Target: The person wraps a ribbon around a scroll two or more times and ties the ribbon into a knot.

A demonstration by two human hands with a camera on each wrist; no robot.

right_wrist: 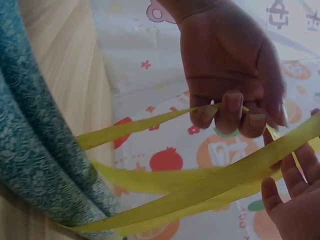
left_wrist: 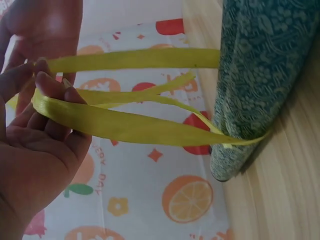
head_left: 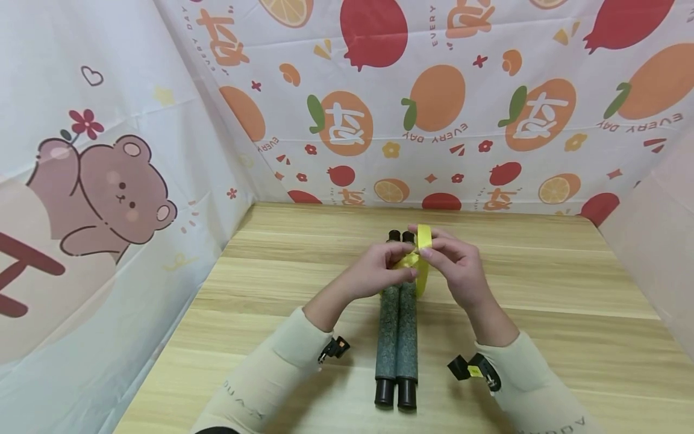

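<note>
Yellow ribbon [head_left: 425, 238] is pinched narrowly by the left hand [head_left: 379, 267] and right hand [head_left: 458, 263].

Scroll [head_left: 388, 337] lying lengthwise about mid-table, its two rolls side by side; far end short of table's [head_left: 542, 271] back edge. Ribbon [head_left: 425, 237] around scroll's far half. Left hand [head_left: 379, 268] above scroll, right hand [head_left: 456, 262] to its right. Cloth backdrop [head_left: 434, 160] behind back edge; second cloth [head_left: 125, 289] along left edge.
</note>
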